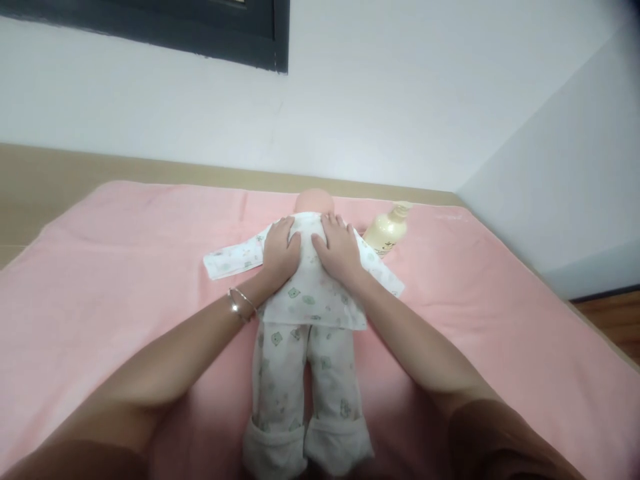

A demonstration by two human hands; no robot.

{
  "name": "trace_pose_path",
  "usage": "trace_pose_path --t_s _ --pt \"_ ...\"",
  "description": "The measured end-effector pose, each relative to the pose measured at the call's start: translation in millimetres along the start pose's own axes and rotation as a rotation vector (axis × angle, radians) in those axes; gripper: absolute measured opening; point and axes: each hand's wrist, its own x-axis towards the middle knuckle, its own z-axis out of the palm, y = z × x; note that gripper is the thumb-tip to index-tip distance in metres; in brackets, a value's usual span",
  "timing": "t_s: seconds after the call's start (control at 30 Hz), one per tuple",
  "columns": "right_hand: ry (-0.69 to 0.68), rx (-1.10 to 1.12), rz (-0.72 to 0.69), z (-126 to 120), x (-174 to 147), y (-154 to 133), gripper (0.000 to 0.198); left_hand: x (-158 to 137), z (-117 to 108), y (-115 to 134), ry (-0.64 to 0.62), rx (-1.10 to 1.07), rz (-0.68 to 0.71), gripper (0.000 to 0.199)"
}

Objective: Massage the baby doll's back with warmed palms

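A baby doll lies stretched out on a pink cloth, its bald head (315,201) toward the wall. It wears a white printed top (310,293) and matching trousers (281,373) with turned-up cuffs. My left hand (281,253) rests flat on the left side of the top near the shoulder, fingers stretched out. On the opposite side, my right hand (341,248) lies flat on the upper part of the top, fingers pointing toward the head. Both hands touch the fabric and grip nothing. The doll's face is not visible.
Just right of the doll is a cream pump bottle (387,230). The pink cloth (125,280) covers a wooden surface (45,173) that meets a white wall (380,100). A dark frame (225,37) is set in the wall at upper left.
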Motion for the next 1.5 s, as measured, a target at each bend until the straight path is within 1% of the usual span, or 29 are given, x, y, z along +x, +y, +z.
trace_pose_path --t_s 0.03,0.07,0.17,0.23,0.3,0.37,0.43,0.47,0.53,0.57,0.63,0.7,0.77,0.83,0.93,1.0,1.03,1.1,1.17,1.23,1.3,1.37,1.5 --pt "0.037 -0.028 0.022 3 -9 -8 0.064 0 1 -2 0.006 0.017 0.003 0.047" --pt "0.062 -0.057 0.009 5 -19 -17 0.065 1 2 -4 0.010 0.034 0.013 0.046" --pt "0.044 -0.102 -0.211 9 -38 -35 0.063 3 4 -8 0.023 0.055 0.042 0.044" --pt "-0.021 -0.095 -0.321 7 -33 -33 0.061 3 4 -10 0.034 0.047 0.040 0.044" --pt "-0.109 -0.068 -0.351 2 -15 -22 0.058 3 3 -9 0.039 0.050 0.037 0.046" --pt "-0.146 -0.039 -0.276 -3 4 -10 0.057 2 2 -7 0.026 0.065 0.041 0.046" --pt "-0.132 -0.030 -0.163 -6 10 -6 0.060 1 2 -5 0.019 0.071 0.036 0.047" --pt "-0.112 -0.040 -0.108 -6 7 -8 0.062 1 2 -4 0.019 0.068 0.030 0.047" --pt "-0.058 -0.080 -0.030 -3 -12 -21 0.063 1 3 -4 0.027 0.063 0.024 0.047" --pt "-0.034 -0.103 -0.023 -1 -24 -29 0.063 1 3 -4 0.029 0.063 0.023 0.047" --pt "-0.013 -0.128 -0.076 3 -45 -43 0.063 2 2 -5 0.020 0.068 0.026 0.047" --pt "-0.020 -0.120 -0.153 5 -54 -49 0.062 3 2 -5 0.007 0.072 0.024 0.047" --pt "-0.056 -0.083 -0.208 4 -45 -42 0.060 3 2 -5 0.005 0.074 0.025 0.048" --pt "-0.102 -0.033 -0.225 1 -24 -27 0.058 3 2 -5 0.015 0.077 0.031 0.047" --pt "-0.101 0.018 -0.151 -4 6 -6 0.058 2 2 -2 0.018 0.085 0.032 0.047" --pt "-0.069 0.009 -0.072 -5 11 -5 0.059 2 2 -1 0.016 0.089 0.022 0.049" --pt "-0.048 -0.014 -0.036 -4 8 -9 0.059 3 2 -1 0.016 0.089 0.019 0.049" --pt "-0.008 -0.083 -0.012 0 -8 -23 0.058 3 2 -2 0.015 0.088 0.022 0.049" --pt "0.011 -0.142 -0.098 4 -29 -38 0.058 4 2 -3 0.014 0.087 0.031 0.048" --pt "0.022 -0.150 -0.172 6 -44 -49 0.061 5 2 -4 0.016 0.091 0.035 0.048" --pt "0.024 -0.114 -0.181 5 -47 -51 0.061 5 2 -4 0.016 0.102 0.035 0.049" --pt "0.002 -0.062 -0.154 2 -39 -45 0.058 6 2 -3 0.008 0.117 0.042 0.050" --pt "-0.046 0.004 -0.048 -2 -8 -22 0.058 5 -1 3 -0.033 0.129 0.074 0.053"
